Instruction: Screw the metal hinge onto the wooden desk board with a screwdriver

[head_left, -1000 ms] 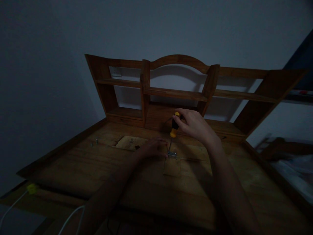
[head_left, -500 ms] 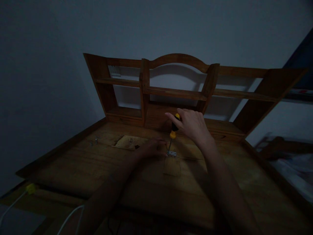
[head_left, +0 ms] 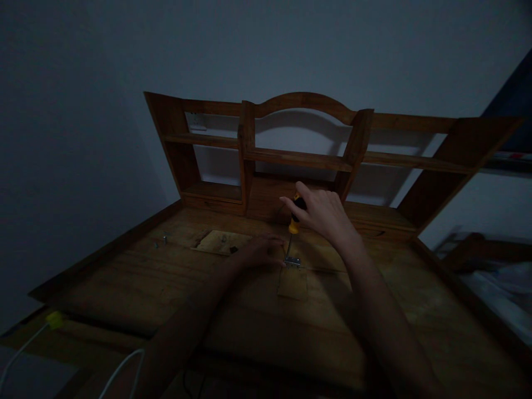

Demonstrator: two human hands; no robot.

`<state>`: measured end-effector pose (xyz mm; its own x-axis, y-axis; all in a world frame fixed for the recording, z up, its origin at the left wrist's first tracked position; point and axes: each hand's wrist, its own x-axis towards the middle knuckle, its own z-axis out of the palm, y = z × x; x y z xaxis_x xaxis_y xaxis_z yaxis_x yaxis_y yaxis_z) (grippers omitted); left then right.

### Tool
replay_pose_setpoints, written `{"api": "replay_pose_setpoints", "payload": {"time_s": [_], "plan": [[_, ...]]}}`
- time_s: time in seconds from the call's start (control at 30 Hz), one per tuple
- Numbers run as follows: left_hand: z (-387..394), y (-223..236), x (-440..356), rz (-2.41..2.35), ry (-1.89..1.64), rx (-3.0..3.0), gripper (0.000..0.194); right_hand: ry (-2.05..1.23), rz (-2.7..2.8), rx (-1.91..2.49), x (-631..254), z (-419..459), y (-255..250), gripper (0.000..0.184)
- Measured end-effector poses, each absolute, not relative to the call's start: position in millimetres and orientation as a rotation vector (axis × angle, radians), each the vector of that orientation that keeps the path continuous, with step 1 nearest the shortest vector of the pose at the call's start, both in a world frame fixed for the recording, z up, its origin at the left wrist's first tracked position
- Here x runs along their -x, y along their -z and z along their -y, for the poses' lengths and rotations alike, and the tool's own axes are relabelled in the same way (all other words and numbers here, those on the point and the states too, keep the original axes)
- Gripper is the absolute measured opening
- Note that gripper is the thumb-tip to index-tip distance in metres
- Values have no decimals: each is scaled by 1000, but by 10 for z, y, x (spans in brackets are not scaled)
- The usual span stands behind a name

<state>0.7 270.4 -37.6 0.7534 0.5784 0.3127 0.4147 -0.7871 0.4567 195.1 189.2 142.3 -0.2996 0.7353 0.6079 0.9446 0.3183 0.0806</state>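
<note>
My right hand (head_left: 324, 213) grips the black and yellow handle of a screwdriver (head_left: 294, 221) that stands nearly upright. Its tip rests on a small metal hinge (head_left: 292, 260) lying on the wooden desk top (head_left: 166, 282). My left hand (head_left: 260, 250) lies on the wood just left of the hinge, fingers curled beside the screwdriver's shaft; whether it pinches anything is too dark to see. A lighter square wooden flap (head_left: 292, 282) sits just below the hinge.
A wooden hutch with shelves (head_left: 299, 158) rises at the back of the desk against a pale wall. A light rectangular recess (head_left: 222, 242) and small screws (head_left: 163, 240) lie to the left. White cables (head_left: 120, 368) and a yellow plug (head_left: 54, 320) are at lower left.
My right hand has turned on the screwdriver handle, fingers shifting round it. The screwdriver stays on the hinge and my left hand has hardly moved.
</note>
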Motion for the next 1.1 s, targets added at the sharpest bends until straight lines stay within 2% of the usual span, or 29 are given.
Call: {"api": "replay_pose_setpoints", "payload": {"time_s": [0.13, 0.23, 0.3, 0.4, 0.47, 0.57, 0.67, 0.83, 0.97, 1.1], "plan": [[-2687, 356, -5, -757, -623, -2587, 71, 321, 2236, 1282, -2012, -1877, -1449, 26], [-2676, 340, -6, -778, -626, -2584, 70, 168, 2259, 1134, -2048, -1895, -1457, 30], [-2672, 328, -9, -768, -617, -2600, 68, 236, 2242, 1192, -2031, -1910, -1444, 31], [-2674, 324, -14, -733, -621, -2610, 65, 470, 2150, 1421, -1970, -1910, -1420, 45], [-2684, 339, -16, -736, -631, -2603, 63, 522, 2118, 1495, -1945, -1896, -1416, 47], [-2709, 373, -18, -785, -635, -2590, 63, 342, 2191, 1363, -1967, -1882, -1430, 30], [-2729, 389, -21, -792, -636, -2577, 63, 165, 2250, 1211, -2012, -1894, -1438, 28], [-2722, 351, -32, -827, -606, -2544, 66, 401, 2165, 1441, -2029, -1895, -1437, 43], [-2706, 314, -30, -829, -599, -2539, 67, 233, 2263, 1289, -2069, -1852, -1490, 23], [-2710, 324, -28, -802, -621, -2551, 67, 153, 2278, 1211, -2077, -1844, -1503, 20]]}}
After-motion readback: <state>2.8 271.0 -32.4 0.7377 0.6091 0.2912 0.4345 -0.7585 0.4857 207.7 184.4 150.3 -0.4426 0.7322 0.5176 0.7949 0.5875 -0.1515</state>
